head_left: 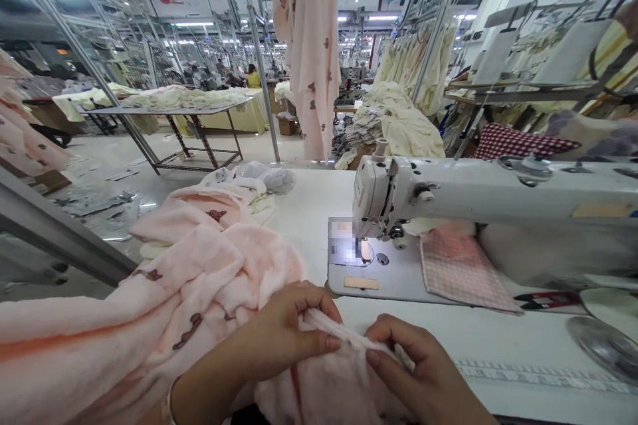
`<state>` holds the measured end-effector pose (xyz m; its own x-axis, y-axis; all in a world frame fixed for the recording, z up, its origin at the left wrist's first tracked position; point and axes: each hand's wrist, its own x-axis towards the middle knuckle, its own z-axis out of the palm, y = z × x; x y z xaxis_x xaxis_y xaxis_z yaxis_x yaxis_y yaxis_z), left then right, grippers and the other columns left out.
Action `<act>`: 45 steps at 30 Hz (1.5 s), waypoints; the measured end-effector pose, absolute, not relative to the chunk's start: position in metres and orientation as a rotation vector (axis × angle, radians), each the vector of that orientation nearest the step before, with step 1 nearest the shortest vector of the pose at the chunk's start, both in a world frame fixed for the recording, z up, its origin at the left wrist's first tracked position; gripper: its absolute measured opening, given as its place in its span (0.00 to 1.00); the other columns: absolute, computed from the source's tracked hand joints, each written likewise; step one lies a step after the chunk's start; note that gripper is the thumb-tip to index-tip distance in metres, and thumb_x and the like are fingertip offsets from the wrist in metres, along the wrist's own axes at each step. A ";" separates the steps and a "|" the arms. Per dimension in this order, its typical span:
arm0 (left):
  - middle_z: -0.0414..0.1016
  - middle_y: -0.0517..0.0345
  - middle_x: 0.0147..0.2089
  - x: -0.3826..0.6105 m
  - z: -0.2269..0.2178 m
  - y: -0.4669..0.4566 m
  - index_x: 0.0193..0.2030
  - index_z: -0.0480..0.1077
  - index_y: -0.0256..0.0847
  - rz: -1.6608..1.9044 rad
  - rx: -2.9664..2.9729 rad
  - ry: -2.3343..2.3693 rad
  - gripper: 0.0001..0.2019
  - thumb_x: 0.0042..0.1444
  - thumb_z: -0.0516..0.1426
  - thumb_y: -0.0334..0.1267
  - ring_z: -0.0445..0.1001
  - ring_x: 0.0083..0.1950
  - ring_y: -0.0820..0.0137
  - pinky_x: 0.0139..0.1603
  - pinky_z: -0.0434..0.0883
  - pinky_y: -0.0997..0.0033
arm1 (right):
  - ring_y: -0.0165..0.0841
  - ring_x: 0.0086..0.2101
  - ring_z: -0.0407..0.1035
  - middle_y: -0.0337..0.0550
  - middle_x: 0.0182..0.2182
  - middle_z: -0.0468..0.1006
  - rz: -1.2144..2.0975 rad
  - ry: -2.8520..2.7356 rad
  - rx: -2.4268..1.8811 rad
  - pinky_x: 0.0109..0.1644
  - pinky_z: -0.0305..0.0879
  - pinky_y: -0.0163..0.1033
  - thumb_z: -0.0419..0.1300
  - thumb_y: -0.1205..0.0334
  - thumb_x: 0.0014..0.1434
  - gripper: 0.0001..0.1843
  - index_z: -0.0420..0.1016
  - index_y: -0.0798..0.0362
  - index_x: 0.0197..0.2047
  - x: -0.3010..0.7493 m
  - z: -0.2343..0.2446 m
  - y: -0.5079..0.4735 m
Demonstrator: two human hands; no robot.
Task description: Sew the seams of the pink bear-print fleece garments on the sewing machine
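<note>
A fluffy pink fabric with small dark bear prints lies bunched over the white table's left side and into my lap. My left hand pinches its edge between thumb and fingers. My right hand grips the same edge a little to the right, fingers closed on it. Both hands sit at the table's near edge, in front of the white sewing machine, whose needle area is just beyond my hands.
A pink checked cloth lies under the machine arm. Red-handled scissors and a metal dish rest at the right. A pink garment hangs overhead. Tables piled with cream fabric stand behind, and a person in yellow is far off.
</note>
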<state>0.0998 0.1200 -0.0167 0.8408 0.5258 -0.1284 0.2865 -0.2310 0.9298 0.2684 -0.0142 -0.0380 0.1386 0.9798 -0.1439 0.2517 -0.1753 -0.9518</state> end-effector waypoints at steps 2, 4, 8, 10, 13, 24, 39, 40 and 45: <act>0.70 0.59 0.35 0.100 -0.016 0.119 0.32 0.73 0.39 0.265 1.822 0.608 0.12 0.44 0.62 0.44 0.67 0.39 0.68 0.40 0.62 0.72 | 0.30 0.26 0.63 0.35 0.24 0.63 1.075 -1.236 -1.582 0.26 0.61 0.31 0.54 0.51 0.58 0.14 0.65 0.51 0.27 0.267 -0.037 -0.014; 0.70 0.59 0.35 0.099 -0.017 0.119 0.32 0.73 0.39 0.276 1.815 0.600 0.11 0.44 0.63 0.43 0.67 0.39 0.67 0.41 0.62 0.72 | 0.29 0.25 0.62 0.35 0.22 0.62 1.025 -1.245 -1.592 0.27 0.61 0.32 0.54 0.50 0.58 0.16 0.67 0.51 0.26 0.265 -0.036 -0.013; 0.70 0.59 0.36 0.098 -0.018 0.119 0.32 0.74 0.40 0.278 1.824 0.583 0.10 0.45 0.63 0.42 0.68 0.40 0.67 0.42 0.62 0.70 | 0.29 0.24 0.60 0.34 0.19 0.62 0.991 -1.284 -1.645 0.28 0.59 0.33 0.54 0.50 0.57 0.14 0.70 0.51 0.27 0.263 -0.034 -0.010; 0.70 0.59 0.36 0.098 -0.018 0.119 0.33 0.75 0.40 0.278 1.823 0.571 0.09 0.45 0.63 0.42 0.68 0.41 0.67 0.43 0.62 0.70 | 0.29 0.24 0.60 0.34 0.19 0.62 1.023 -1.291 -1.638 0.28 0.57 0.33 0.54 0.52 0.56 0.14 0.68 0.51 0.26 0.263 -0.033 -0.008; 0.71 0.59 0.36 0.098 -0.018 0.118 0.34 0.75 0.41 0.273 1.816 0.576 0.09 0.46 0.62 0.41 0.68 0.41 0.66 0.44 0.62 0.70 | 0.29 0.25 0.58 0.34 0.20 0.62 1.043 -1.271 -1.582 0.30 0.56 0.34 0.53 0.55 0.54 0.13 0.62 0.52 0.23 0.265 -0.032 -0.005; 0.67 0.60 0.33 0.100 -0.024 0.117 0.35 0.72 0.38 0.240 1.721 0.662 0.11 0.49 0.58 0.44 0.65 0.36 0.69 0.36 0.60 0.73 | 0.28 0.25 0.54 0.34 0.22 0.59 1.125 -1.146 -1.461 0.28 0.50 0.33 0.54 0.55 0.54 0.12 0.62 0.52 0.25 0.268 -0.043 -0.003; 0.66 0.63 0.28 0.104 -0.031 0.120 0.34 0.69 0.38 0.282 1.614 0.679 0.11 0.50 0.58 0.44 0.63 0.32 0.71 0.32 0.59 0.74 | 0.31 0.31 0.60 0.37 0.29 0.68 1.273 -1.119 -1.416 0.35 0.56 0.34 0.56 0.56 0.55 0.09 0.69 0.54 0.34 0.269 -0.042 -0.004; 0.67 0.62 0.29 0.104 -0.032 0.120 0.34 0.69 0.38 0.289 1.642 0.692 0.10 0.51 0.57 0.43 0.64 0.33 0.70 0.33 0.60 0.73 | 0.31 0.31 0.61 0.38 0.29 0.68 1.287 -1.128 -1.424 0.35 0.57 0.34 0.56 0.56 0.55 0.09 0.69 0.54 0.34 0.269 -0.043 -0.004; 0.70 0.57 0.36 0.106 -0.024 0.103 0.35 0.69 0.40 0.849 2.271 0.826 0.03 0.54 0.55 0.35 0.65 0.41 0.63 0.45 0.58 0.61 | 0.28 0.26 0.56 0.34 0.23 0.63 1.194 -1.105 -1.536 0.31 0.54 0.34 0.55 0.57 0.53 0.09 0.65 0.54 0.29 0.271 -0.052 -0.002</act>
<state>0.1062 0.1025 -0.0239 0.6074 0.7068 0.3626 0.3438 -0.6453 0.6822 0.2709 -0.0018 -0.0525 0.1449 0.9681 -0.2046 0.1291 -0.2236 -0.9661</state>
